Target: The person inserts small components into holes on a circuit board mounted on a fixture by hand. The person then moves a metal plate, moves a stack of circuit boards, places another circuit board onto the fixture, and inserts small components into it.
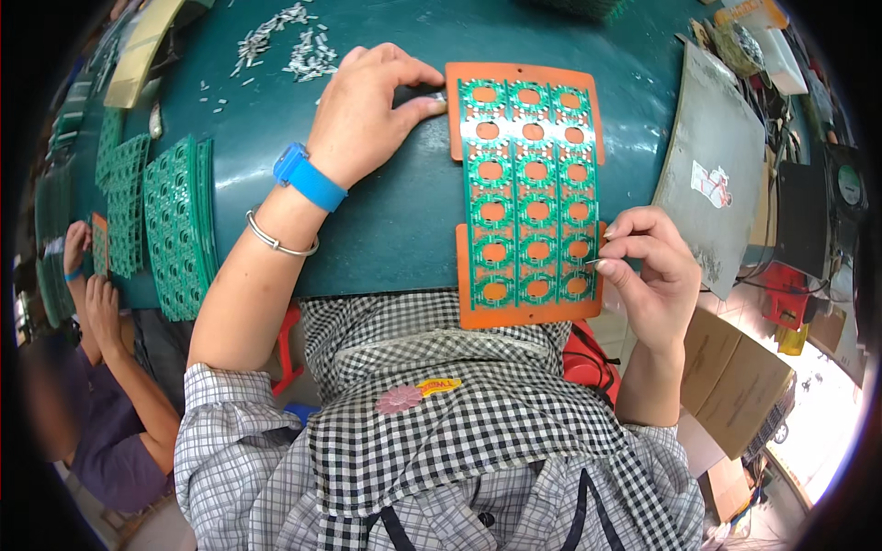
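Note:
A green circuit board panel (536, 190) with rows of ring-shaped boards and oval cut-outs lies on an orange backing plate (466, 317) at the table's near edge. My left hand (367, 106) is beyond and left of it, thumb and forefinger closed at the plate's upper left edge on a small pale piece I cannot make out. At the panel's lower right side is my right hand (654, 266). Its thumb and fingers pinch a thin metal tip (593, 262), which points at the panel's right edge; most of it is hidden.
Small silvery parts (308, 55) lie scattered at the far left of the green table (386, 230). Green panels (179, 225) stand stacked at left, near a co-worker's hands (101, 308). A grey metal sheet (712, 156) is at right; cardboard boxes (735, 381) stand below.

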Demonstrator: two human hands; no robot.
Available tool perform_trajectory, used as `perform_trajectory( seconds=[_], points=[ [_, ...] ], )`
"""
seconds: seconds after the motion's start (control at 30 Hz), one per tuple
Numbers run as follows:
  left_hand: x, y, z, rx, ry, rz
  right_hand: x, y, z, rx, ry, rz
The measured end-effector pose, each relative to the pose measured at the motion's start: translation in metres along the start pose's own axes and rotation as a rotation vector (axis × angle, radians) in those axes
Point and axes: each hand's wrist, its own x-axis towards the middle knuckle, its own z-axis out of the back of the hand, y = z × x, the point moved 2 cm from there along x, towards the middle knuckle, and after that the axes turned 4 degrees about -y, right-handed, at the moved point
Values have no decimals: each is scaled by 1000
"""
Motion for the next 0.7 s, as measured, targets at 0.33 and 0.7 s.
perform_trajectory(
  seconds=[0.33, 0.7],
  points=[
    [-2, 2, 8, 148, 138, -64, -11, -8, 3, -53, 40, -60],
    [-24, 20, 43, 56, 84, 293, -15, -13, 0, -91, 35, -13]
  ],
)
